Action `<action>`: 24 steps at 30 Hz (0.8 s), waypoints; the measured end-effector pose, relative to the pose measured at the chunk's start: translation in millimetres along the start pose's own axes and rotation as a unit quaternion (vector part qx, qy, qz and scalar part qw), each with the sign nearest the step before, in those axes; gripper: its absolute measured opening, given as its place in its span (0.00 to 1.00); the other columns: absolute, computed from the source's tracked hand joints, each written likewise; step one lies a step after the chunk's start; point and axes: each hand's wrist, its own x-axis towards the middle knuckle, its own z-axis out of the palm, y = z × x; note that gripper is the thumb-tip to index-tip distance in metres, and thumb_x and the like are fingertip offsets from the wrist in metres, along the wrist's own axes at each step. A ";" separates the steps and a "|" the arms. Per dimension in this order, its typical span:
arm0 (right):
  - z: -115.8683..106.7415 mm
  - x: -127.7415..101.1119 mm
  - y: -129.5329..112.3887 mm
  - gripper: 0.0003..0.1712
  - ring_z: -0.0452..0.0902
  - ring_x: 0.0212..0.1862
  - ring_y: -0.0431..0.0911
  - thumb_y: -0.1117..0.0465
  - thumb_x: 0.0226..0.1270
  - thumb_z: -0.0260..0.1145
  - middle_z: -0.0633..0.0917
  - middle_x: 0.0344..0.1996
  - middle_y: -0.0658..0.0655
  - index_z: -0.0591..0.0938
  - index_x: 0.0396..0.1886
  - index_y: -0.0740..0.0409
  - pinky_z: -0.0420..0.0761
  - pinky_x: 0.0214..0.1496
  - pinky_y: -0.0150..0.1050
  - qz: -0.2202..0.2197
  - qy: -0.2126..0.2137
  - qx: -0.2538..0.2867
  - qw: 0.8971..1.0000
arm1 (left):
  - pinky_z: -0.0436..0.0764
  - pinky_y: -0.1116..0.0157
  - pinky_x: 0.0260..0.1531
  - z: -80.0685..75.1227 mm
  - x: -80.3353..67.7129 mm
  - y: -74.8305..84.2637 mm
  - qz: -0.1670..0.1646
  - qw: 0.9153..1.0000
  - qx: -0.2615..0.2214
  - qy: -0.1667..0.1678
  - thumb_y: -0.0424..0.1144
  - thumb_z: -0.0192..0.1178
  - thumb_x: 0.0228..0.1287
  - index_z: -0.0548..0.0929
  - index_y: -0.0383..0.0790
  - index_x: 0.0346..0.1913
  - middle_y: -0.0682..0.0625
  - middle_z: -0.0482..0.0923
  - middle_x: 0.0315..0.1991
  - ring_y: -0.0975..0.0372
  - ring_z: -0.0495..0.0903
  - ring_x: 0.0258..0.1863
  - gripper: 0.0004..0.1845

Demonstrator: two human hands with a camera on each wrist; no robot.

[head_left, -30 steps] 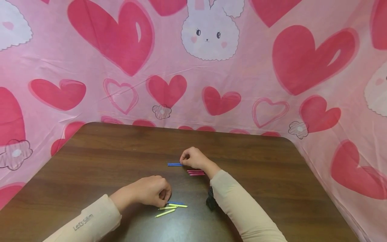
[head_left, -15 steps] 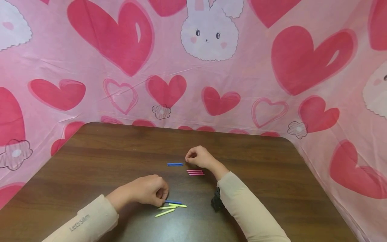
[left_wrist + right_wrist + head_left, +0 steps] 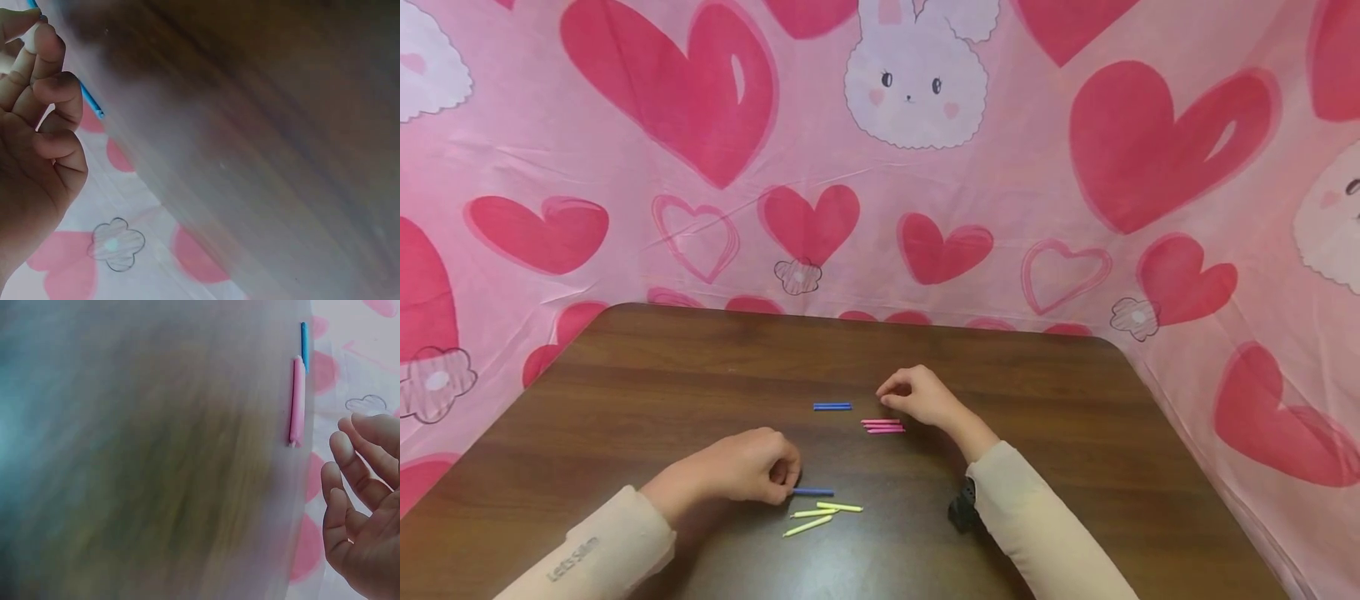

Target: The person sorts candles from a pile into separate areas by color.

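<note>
The left hand (image 3: 741, 468) rests knuckles-up on the near left of the table (image 3: 625, 392), its fingers curled and pinching the left end of a thin blue stick (image 3: 814, 492) that lies flat on the wood. Just nearer lie three slim yellow sticks (image 3: 823, 515), loosely fanned. Farther off, mid-table, a second blue stick (image 3: 832, 407) lies alone. To its right, pink sticks (image 3: 883, 426) lie side by side, touching. The right hand (image 3: 921, 395) hovers just right of them, fingers loosely bent and apart, holding nothing. The sticks are straight, smooth and matte; the tabletop is dark wood grain with rounded corners. A pink cloth (image 3: 880, 208) printed with hearts and rabbits surrounds the table.
</note>
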 end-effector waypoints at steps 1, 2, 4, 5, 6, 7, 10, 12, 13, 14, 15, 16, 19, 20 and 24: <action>-1.1 -2.5 0.3 0.08 0.77 0.40 0.45 0.64 0.65 0.68 0.88 0.39 0.55 0.89 0.41 0.59 0.78 0.49 0.41 -0.004 0.000 -0.001 1.000 | 0.65 0.76 0.19 -0.8 -0.7 -0.8 -0.001 1.000 -0.002 0.001 0.30 0.64 0.49 0.78 0.52 0.21 0.66 0.66 0.15 0.77 0.64 0.17 0.11; -2.2 -4.9 0.6 0.08 0.77 0.40 0.44 0.64 0.65 0.68 0.88 0.38 0.55 0.89 0.42 0.59 0.78 0.49 0.40 -0.007 0.000 -0.001 1.000 | 0.65 0.75 0.19 -1.6 -1.3 -1.5 -0.003 1.000 -0.006 0.001 0.30 0.64 0.50 0.78 0.52 0.22 0.66 0.66 0.16 0.76 0.64 0.17 0.11; -4.0 -9.8 1.1 0.08 0.77 0.40 0.44 0.64 0.65 0.69 0.88 0.38 0.54 0.89 0.42 0.59 0.78 0.48 0.39 -0.015 0.000 0.000 1.000 | 0.65 0.75 0.20 -3.2 -2.5 -3.0 -0.008 1.000 -0.014 0.001 0.30 0.64 0.51 0.79 0.52 0.22 0.65 0.67 0.16 0.76 0.64 0.17 0.11; -4.7 -12.3 1.0 0.08 0.77 0.39 0.44 0.64 0.64 0.69 0.88 0.38 0.54 0.88 0.42 0.59 0.78 0.48 0.39 -0.018 -0.001 0.001 1.000 | 0.65 0.75 0.20 -3.8 -3.1 -3.9 -0.010 1.000 -0.016 0.001 0.30 0.65 0.52 0.79 0.52 0.23 0.65 0.67 0.16 0.76 0.65 0.18 0.11; -5.3 -14.9 0.7 0.08 0.76 0.39 0.43 0.63 0.64 0.69 0.88 0.38 0.54 0.88 0.42 0.58 0.78 0.47 0.38 -0.019 -0.003 0.003 1.000 | 0.65 0.75 0.20 -4.5 -3.6 -4.6 -0.012 1.000 -0.018 0.002 0.31 0.65 0.52 0.79 0.52 0.23 0.65 0.67 0.17 0.75 0.65 0.18 0.11; -5.6 -17.5 0.4 0.08 0.76 0.39 0.43 0.64 0.64 0.69 0.88 0.37 0.53 0.88 0.42 0.59 0.78 0.46 0.37 -0.021 -0.005 0.006 1.000 | 0.66 0.75 0.20 -5.1 -4.1 -5.3 -0.014 1.000 -0.020 0.002 0.31 0.65 0.53 0.79 0.52 0.23 0.65 0.68 0.17 0.75 0.65 0.18 0.11; -6.9 -25.7 -2.1 0.08 0.75 0.38 0.42 0.64 0.64 0.69 0.87 0.37 0.52 0.88 0.42 0.58 0.78 0.43 0.34 -0.028 -0.013 0.009 0.999 | 0.66 0.74 0.20 -6.6 -5.9 -7.5 -0.019 1.000 -0.020 0.008 0.32 0.66 0.54 0.80 0.52 0.23 0.64 0.68 0.17 0.75 0.65 0.18 0.10; -7.7 -31.2 -4.5 0.08 0.74 0.36 0.42 0.64 0.63 0.70 0.86 0.36 0.51 0.88 0.42 0.57 0.77 0.41 0.33 -0.031 -0.019 0.009 0.999 | 0.66 0.74 0.20 -7.9 -6.9 -8.8 -0.020 1.000 -0.019 0.014 0.32 0.66 0.54 0.80 0.52 0.23 0.64 0.68 0.17 0.75 0.65 0.18 0.10; -8.1 -34.0 -5.8 0.08 0.73 0.36 0.42 0.65 0.63 0.70 0.86 0.35 0.51 0.88 0.42 0.57 0.77 0.40 0.33 -0.033 -0.021 0.009 0.999 | 0.67 0.74 0.20 -8.5 -7.5 -9.5 -0.020 0.999 -0.019 0.017 0.32 0.66 0.54 0.80 0.53 0.23 0.64 0.68 0.17 0.75 0.66 0.18 0.10; -8.4 -36.7 -7.3 0.08 0.73 0.35 0.42 0.65 0.63 0.70 0.85 0.34 0.50 0.88 0.42 0.56 0.77 0.39 0.32 -0.032 -0.024 0.010 0.999 | 0.67 0.74 0.20 -9.2 -7.9 -10.3 -0.020 0.999 -0.018 0.020 0.32 0.66 0.54 0.80 0.53 0.23 0.64 0.68 0.17 0.75 0.66 0.18 0.10; -8.7 -39.3 -8.9 0.08 0.73 0.35 0.42 0.64 0.63 0.70 0.85 0.33 0.50 0.88 0.41 0.56 0.76 0.38 0.32 -0.032 -0.027 0.010 0.999 | 0.67 0.74 0.20 -10.0 -8.3 -11.1 -0.022 0.999 -0.018 0.022 0.32 0.66 0.54 0.80 0.53 0.23 0.64 0.68 0.17 0.75 0.66 0.19 0.10; -8.6 -41.7 -10.0 0.08 0.72 0.35 0.41 0.64 0.63 0.70 0.84 0.33 0.49 0.88 0.41 0.56 0.76 0.38 0.32 -0.033 -0.031 0.011 0.999 | 0.67 0.74 0.20 -10.8 -8.6 -11.9 -0.019 0.999 -0.017 0.025 0.32 0.66 0.54 0.80 0.52 0.23 0.64 0.69 0.17 0.75 0.66 0.19 0.10; -7.8 -48.4 -13.7 0.08 0.72 0.34 0.40 0.64 0.62 0.71 0.84 0.32 0.49 0.88 0.42 0.57 0.76 0.38 0.31 -0.043 -0.043 0.014 0.998 | 0.68 0.74 0.21 -13.2 -9.0 -14.4 -0.021 0.999 -0.015 0.031 0.32 0.66 0.53 0.80 0.52 0.23 0.64 0.69 0.17 0.74 0.66 0.19 0.10; -7.1 -50.3 -14.5 0.08 0.72 0.34 0.40 0.64 0.62 0.71 0.84 0.32 0.48 0.88 0.42 0.57 0.76 0.38 0.32 -0.048 -0.047 0.013 0.998 | 0.68 0.74 0.21 -13.9 -8.9 -15.6 -0.022 0.999 -0.013 0.033 0.32 0.66 0.53 0.80 0.52 0.23 0.64 0.69 0.17 0.74 0.66 0.19 0.10; -3.7 -57.8 -16.1 0.08 0.72 0.34 0.37 0.64 0.62 0.71 0.85 0.33 0.48 0.88 0.42 0.57 0.77 0.40 0.32 -0.071 -0.066 0.012 0.995 | 0.70 0.73 0.22 -15.9 -7.4 -20.1 -0.031 0.999 -0.008 0.039 0.32 0.66 0.54 0.80 0.53 0.24 0.64 0.69 0.17 0.74 0.67 0.19 0.10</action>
